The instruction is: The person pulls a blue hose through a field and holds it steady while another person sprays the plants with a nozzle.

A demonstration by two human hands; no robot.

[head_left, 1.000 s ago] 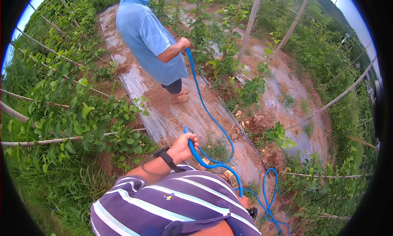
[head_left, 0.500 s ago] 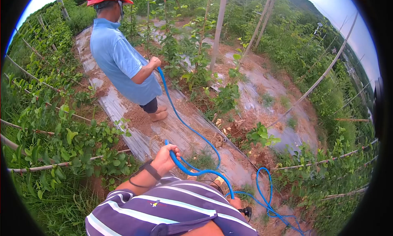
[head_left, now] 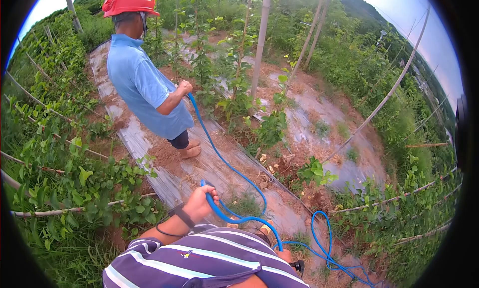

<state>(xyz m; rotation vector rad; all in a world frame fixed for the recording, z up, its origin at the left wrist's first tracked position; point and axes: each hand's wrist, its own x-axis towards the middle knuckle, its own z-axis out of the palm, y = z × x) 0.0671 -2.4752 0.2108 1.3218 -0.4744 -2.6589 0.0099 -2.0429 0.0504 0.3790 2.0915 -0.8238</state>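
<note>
A row of leafy vines [head_left: 85, 183] is trailing over low support wires on the left. Just right of it, a co-worker [head_left: 142, 88] in a light blue shirt and red hard hat [head_left: 128, 2] is standing on a strip of grey ground sheeting [head_left: 144, 138], with one hand [head_left: 185, 87] closed around the far end of a blue hose [head_left: 239, 220].

The hose is running from that hand toward the near side, curving across the sheeting. In the near centre, the wearer's left hand [head_left: 199, 203] is wrapping its fingers around the hose, and a dark band is circling the wrist. A purple and white striped shirt [head_left: 209, 258] is filling the near edge.

The hose is bending on past the wearer's right hand [head_left: 285, 256], which is mostly hidden behind the shirt, so its grip cannot be told. To the near right, the hose is lying in loose loops [head_left: 324, 238] on bare soil. Tall posts [head_left: 259, 43] are rising among young plants further off.
</note>
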